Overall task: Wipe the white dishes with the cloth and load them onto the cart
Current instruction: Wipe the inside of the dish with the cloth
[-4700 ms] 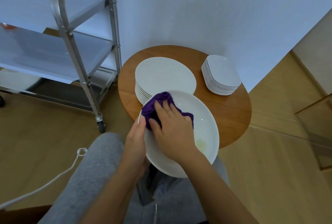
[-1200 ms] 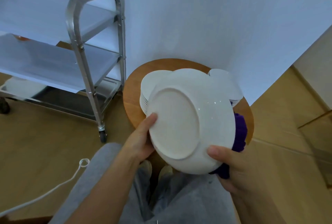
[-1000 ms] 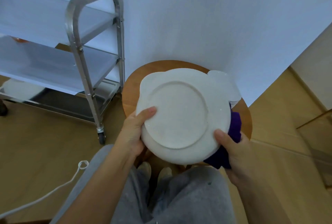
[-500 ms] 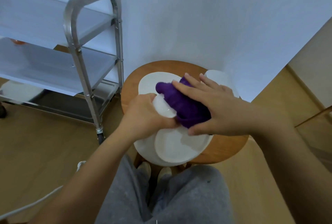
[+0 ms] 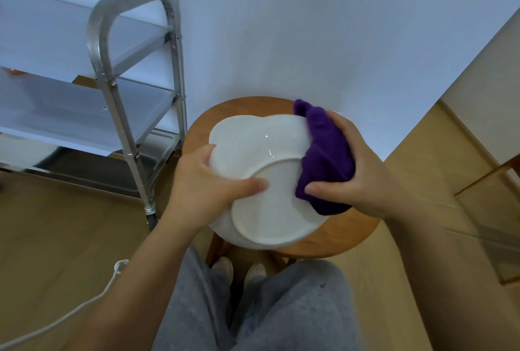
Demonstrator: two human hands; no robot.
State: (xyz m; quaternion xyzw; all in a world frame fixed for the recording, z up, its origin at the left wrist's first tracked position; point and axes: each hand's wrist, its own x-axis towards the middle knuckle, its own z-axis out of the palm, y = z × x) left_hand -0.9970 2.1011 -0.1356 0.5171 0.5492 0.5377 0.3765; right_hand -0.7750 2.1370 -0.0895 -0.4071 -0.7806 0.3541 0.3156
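I hold a large white plate (image 5: 267,204) upside down over a round wooden table (image 5: 349,232), its raised foot ring facing me. My left hand (image 5: 205,190) grips the plate's left rim, thumb lying across the underside. My right hand (image 5: 357,170) is closed on a purple cloth (image 5: 326,159), which presses against the plate's right edge. The stack of white plates (image 5: 225,134) on the table is mostly hidden behind the held plate. The metal cart (image 5: 112,69) stands to the left with its shelves bare.
A white wall rises right behind the table. A white cord (image 5: 70,314) trails across the wooden floor at lower left. My grey-trousered knees (image 5: 253,308) and feet sit under the table's near edge. A cart wheel (image 5: 150,217) stands close to my left wrist.
The plate was flipped upside down after its top was wiped. Over the last half second the cloth slid from the middle of the underside to the right rim.
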